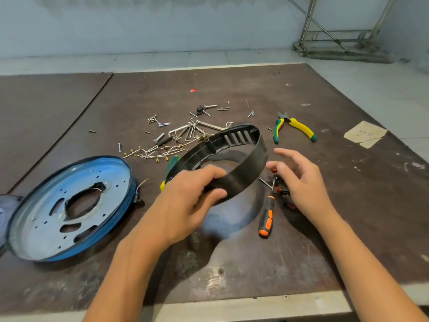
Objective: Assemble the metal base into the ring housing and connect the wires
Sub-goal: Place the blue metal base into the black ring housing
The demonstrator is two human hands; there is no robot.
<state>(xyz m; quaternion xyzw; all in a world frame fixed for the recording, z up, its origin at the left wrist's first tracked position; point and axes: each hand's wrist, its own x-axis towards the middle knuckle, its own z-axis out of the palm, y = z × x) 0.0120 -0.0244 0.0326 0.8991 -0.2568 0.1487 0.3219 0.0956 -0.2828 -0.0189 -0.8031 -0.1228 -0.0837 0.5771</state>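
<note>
Head view: left hand [185,205] grips the black ring housing [234,156]; right hand [299,180] hovers beside it, fingers spread.

metal base [69,210] lies left of ring housing [232,156], pliers [294,129] right.

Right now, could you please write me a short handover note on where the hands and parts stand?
Left hand grips the ring, held tilted above the table.
Right hand is open beside the ring, holding nothing.
Base lies on the table to the left, apart from the ring.
Wires lie loose by the screws behind the ring.
Done: nothing fitted yet.
Left: seat the base in the ring, connect the wires.
</note>
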